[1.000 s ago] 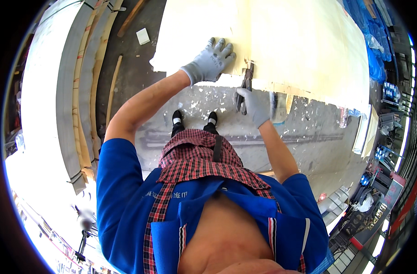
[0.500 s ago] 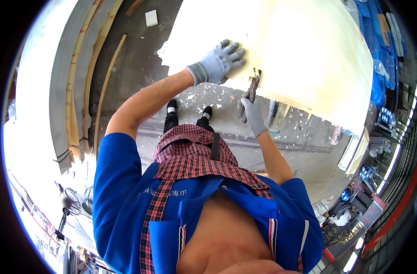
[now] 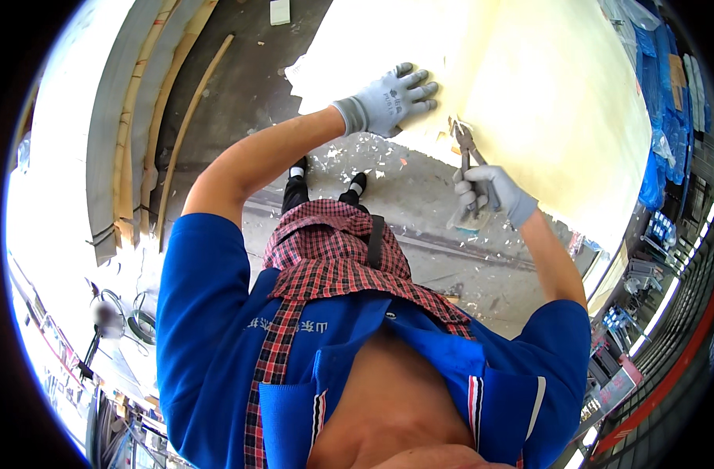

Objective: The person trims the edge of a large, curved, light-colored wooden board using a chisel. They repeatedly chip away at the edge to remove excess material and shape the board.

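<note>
A wide pale-yellow sheet (image 3: pixel 560 117), bright like wood veneer or board, lies in front of me, its near edge ragged. My left hand (image 3: pixel 392 100), in a grey glove, rests flat on its near left part with the fingers spread. My right hand (image 3: pixel 497 190), also gloved, is wrapped round the handles of dark metal pliers (image 3: pixel 465 142). The handles stand apart. The jaws are over the sheet's near edge, where a small pale scrap (image 3: pixel 453 123) shows; whether they grip it I cannot tell.
Pale chips lie scattered over the grey floor (image 3: pixel 325 168). To the left run long boards (image 3: pixel 122 141) and a thin wooden strip (image 3: pixel 191 125). Blue plastic wrapping (image 3: pixel 654 172) lies beyond the sheet on the right. A white block (image 3: pixel 279 12) sits at the far left.
My right hand has swung outward to the right, and the pliers have turned and their handles spread wider. My left hand stays flat on the sheet. The whole view has shifted slightly.
</note>
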Motion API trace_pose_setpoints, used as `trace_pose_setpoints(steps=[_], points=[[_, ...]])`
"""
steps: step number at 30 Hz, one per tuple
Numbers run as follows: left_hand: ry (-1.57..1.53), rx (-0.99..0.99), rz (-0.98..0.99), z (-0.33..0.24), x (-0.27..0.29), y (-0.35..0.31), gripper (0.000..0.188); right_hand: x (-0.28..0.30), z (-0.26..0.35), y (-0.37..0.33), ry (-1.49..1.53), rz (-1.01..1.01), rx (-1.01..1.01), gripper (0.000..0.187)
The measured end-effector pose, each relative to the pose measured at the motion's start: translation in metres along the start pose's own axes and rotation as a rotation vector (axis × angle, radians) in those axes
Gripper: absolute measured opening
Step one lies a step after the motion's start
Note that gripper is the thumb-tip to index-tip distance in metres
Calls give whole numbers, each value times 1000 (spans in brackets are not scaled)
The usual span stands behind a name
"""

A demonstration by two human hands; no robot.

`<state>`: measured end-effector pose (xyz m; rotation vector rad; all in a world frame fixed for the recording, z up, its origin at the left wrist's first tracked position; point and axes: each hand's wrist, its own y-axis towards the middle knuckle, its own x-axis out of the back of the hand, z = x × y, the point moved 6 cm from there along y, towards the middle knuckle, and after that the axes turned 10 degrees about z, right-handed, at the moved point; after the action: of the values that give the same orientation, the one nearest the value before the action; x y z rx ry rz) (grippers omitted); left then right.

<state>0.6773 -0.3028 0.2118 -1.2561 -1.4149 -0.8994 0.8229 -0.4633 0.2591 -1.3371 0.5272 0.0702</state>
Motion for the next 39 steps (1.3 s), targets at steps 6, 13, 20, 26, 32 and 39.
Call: trace_pose_setpoints(steps=[6, 13, 20, 26, 32, 39], points=[[52, 34, 39, 4, 6, -2, 85, -3, -29, 68, -449, -341, 313, 15], [53, 7, -26, 7, 5, 3, 80, -85, -97, 26, 564, 752, 451, 21], [63, 42, 10, 2, 18, 3, 77, -24, -107, 54, -88, -132, 445, 25], [78, 22, -16, -5, 27, 3, 72, -19, -64, 70, -454, -246, 688, 22], [158, -75, -359, -4, 7, -10, 71, -14, -64, 53, -608, -238, 486, 17], [50, -36, -97, -8, 44, -4, 66, -14, -61, 57, -255, -114, 604, 16]])
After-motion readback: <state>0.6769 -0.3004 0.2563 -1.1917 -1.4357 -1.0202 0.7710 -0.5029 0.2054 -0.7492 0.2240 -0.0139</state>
